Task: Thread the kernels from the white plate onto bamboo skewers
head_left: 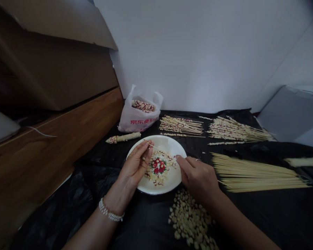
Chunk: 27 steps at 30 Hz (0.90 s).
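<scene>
A white bowl (172,180) with red flowers painted on its bottom holds scattered corn kernels (158,178). Over its left rim is my left hand (139,159), palm partly up, its fingertips pinching the end of a thin skewer (154,147). The skewer slants down to the right across the bowl. At the bowl's right side my right hand (195,172) is closed, with thumb and forefinger together near a small reddish kernel; whether it also grips the skewer is hard to see.
A plastic bag (138,118) of corn cobs stands behind the bowl, beside a partly stripped cob (123,138). Threaded skewers (181,125) and more threaded skewers (229,130) lie behind right. Bare skewers (258,173) lie right; loose kernels (190,220) in front. Left is a cardboard box (67,69).
</scene>
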Tool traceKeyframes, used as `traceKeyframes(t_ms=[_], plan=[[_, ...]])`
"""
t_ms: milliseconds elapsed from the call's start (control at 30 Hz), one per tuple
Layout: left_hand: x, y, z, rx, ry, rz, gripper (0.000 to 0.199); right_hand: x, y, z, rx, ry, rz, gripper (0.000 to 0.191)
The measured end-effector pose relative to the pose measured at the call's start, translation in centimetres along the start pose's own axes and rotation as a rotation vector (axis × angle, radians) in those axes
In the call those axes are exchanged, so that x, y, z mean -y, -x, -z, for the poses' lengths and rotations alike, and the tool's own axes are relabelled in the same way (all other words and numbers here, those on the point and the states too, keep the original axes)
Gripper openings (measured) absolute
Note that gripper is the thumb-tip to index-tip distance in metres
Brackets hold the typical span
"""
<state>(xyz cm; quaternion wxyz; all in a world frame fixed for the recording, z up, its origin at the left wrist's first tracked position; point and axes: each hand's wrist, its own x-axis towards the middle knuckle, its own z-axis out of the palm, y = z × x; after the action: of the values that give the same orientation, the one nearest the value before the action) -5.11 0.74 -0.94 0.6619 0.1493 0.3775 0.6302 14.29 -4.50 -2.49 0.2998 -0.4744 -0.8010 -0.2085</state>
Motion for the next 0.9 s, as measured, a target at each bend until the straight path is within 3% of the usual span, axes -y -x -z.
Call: traceKeyframes(t_ms=[200,533,900], plan=[[0.00,0.28,-0.24,-0.002,-0.028,-0.031,0.017,0.15,0.00,-0.06,-0.007,-0.007,-0.004,0.025],[-0.18,0.17,-0.41,-0.044,0.081,0.129,0.013,0.25,-0.02,-0.09,-0.024,-0.022,0.005,0.026],[0.21,0.47,-0.36,0.044,-0.050,0.016,0.013,0.51,0.08,-0.36,-0.055,-0.024,-0.001,0.027]])
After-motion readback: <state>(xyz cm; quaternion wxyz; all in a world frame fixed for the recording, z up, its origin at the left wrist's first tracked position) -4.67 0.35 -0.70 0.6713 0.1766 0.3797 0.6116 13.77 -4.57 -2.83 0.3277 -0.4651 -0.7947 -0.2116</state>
